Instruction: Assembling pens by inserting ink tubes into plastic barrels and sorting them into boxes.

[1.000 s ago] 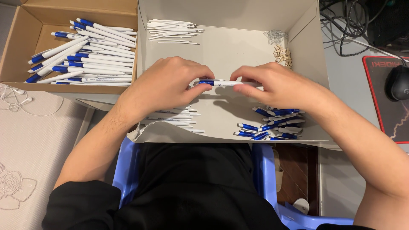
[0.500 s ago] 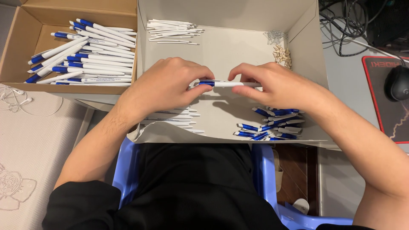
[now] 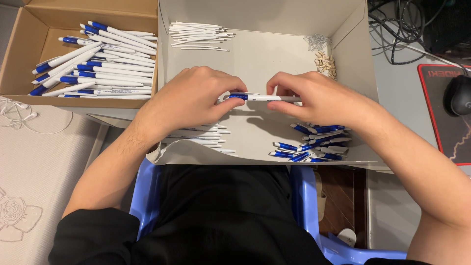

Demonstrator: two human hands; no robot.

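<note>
I have both hands pinching one white-and-blue pen (image 3: 262, 97) between them over the open white box (image 3: 265, 59), my left hand (image 3: 196, 98) closed around the blue end and my right hand (image 3: 319, 98) gripping the white barrel. It looks light, stiff and rather slick, so I judge a fingertip grip near each end holds best. Below my right hand lie blue clip pieces (image 3: 314, 142); beyond my left hand sits the cardboard box of finished pens (image 3: 93, 64).

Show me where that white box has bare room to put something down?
Bare floor of the white box lies between the thin white refills and the hands' pen. Crowded: blue caps bottom right, white barrels under the left hand.
</note>
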